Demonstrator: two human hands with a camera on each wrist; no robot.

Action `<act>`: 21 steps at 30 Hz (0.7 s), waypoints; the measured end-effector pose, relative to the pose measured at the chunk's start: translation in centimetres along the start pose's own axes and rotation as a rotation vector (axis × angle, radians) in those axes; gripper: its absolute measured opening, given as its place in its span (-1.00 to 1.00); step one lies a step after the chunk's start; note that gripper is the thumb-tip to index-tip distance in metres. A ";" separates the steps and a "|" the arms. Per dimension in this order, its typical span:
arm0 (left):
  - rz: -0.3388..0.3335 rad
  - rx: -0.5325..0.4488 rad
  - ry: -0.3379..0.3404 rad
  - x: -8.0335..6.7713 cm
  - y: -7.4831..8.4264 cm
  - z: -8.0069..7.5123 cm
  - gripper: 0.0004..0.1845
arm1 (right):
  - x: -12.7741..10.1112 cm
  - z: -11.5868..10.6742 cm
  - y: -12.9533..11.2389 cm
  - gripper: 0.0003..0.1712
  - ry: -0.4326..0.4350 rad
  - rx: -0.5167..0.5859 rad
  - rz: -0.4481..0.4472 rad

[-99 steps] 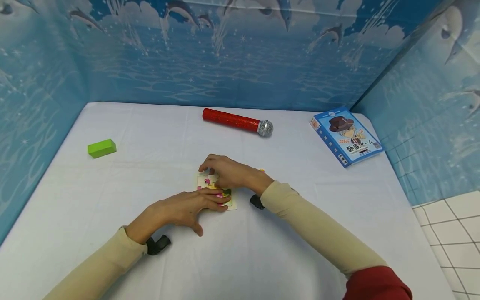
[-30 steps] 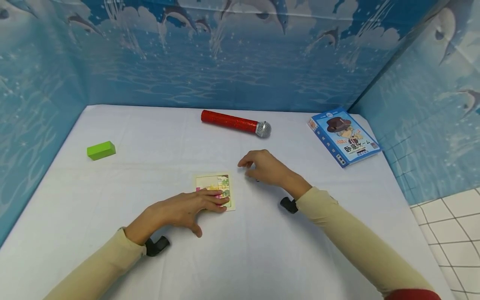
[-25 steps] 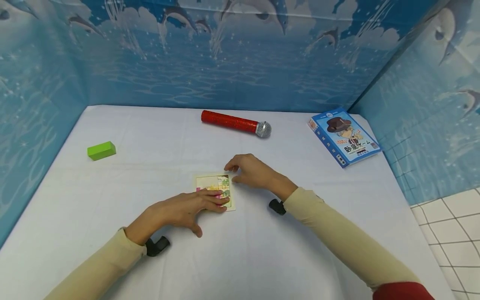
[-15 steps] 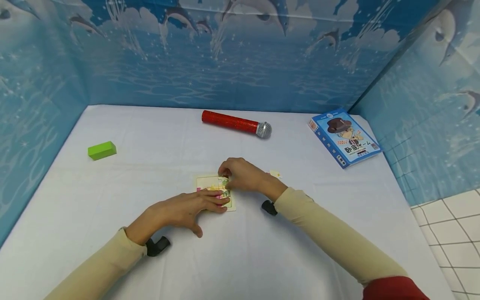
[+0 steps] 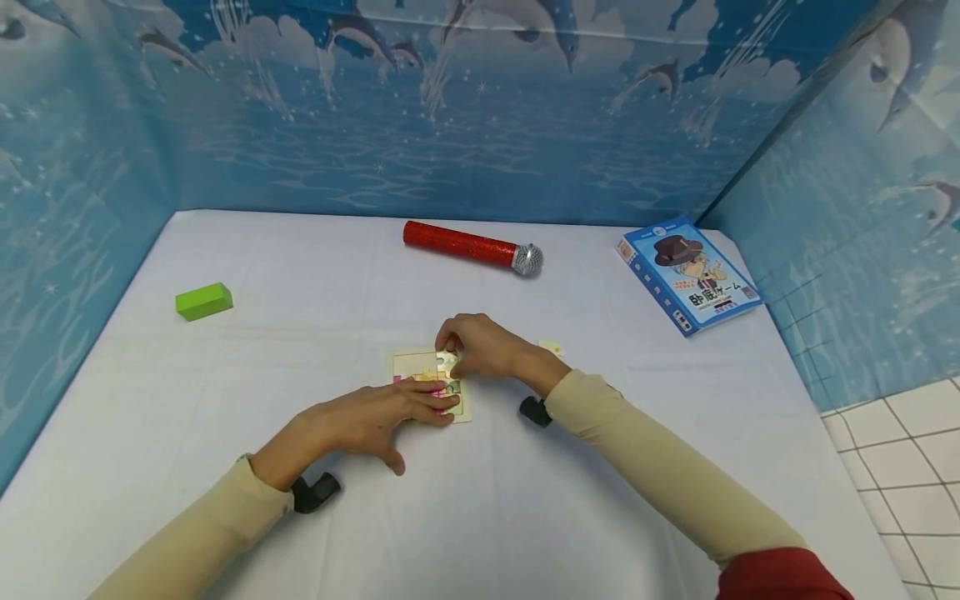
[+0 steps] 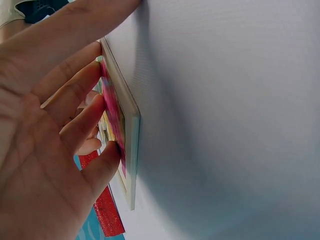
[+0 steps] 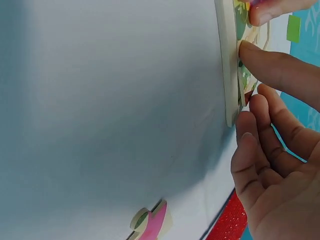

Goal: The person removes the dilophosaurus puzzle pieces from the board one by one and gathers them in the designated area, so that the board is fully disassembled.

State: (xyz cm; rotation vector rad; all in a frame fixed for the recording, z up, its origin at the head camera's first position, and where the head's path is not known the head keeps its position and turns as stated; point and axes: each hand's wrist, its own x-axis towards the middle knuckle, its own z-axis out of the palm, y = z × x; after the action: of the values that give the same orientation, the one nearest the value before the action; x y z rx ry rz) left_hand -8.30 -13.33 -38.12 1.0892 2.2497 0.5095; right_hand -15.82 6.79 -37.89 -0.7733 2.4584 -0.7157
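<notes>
A small jigsaw puzzle in a pale frame (image 5: 393, 364) lies mid-table, partly filled with pink, yellow and green pieces. My left hand (image 5: 367, 425) rests on its lower part, fingers spread and covering some pieces; in the left wrist view, the fingertips (image 6: 111, 152) press on the pink area beside the frame edge. At the upper right corner, my right hand (image 5: 487, 346) pinches a puzzle piece (image 5: 447, 362) between thumb and fingers. The right wrist view shows this piece (image 7: 244, 85) slightly tilted, close over the frame. The upper left of the puzzle shows bare backing.
Loose puzzle pieces (image 5: 551, 347) lie behind the right wrist, one with pink on it (image 7: 156, 221). A red glitter microphone (image 5: 465, 243) lies at the back. A green block (image 5: 204, 301) is at left, and a blue game box (image 5: 690, 273) at back right.
My right hand lifted from the puzzle to the loose pieces at right, then came back left to the upper right corner with a piece. The left hand has stayed on the puzzle.
</notes>
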 end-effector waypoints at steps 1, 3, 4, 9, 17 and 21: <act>0.001 0.000 -0.001 0.0 0.0 0.0 -0.14 | 0.0 0.0 0.0 -0.60 0.004 -0.001 0.001; -0.002 -0.001 -0.002 -0.1 0.0 -0.1 -0.14 | 0.0 0.0 0.1 -0.61 0.019 0.000 -0.005; -0.004 -0.001 -0.004 -0.1 0.0 -0.1 -0.14 | 0.0 0.0 0.1 -0.63 0.029 -0.001 -0.012; -0.008 0.002 -0.004 -0.1 0.1 -0.2 -0.14 | -0.4 -0.3 0.2 -0.77 0.088 0.027 -0.065; 0.001 0.021 0.005 0.0 0.1 0.0 -0.13 | -1.6 -1.8 1.3 -0.90 0.140 0.130 -0.095; -0.020 0.027 0.006 -0.1 0.2 0.0 -0.14 | -3.2 -3.4 3.3 -0.90 0.173 0.165 -0.020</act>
State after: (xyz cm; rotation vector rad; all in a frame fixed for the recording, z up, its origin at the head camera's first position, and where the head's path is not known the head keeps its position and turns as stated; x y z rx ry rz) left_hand -8.11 -13.33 -37.98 1.0793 2.2765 0.4765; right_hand -16.63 12.24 -36.46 -0.6995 2.5064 -1.0167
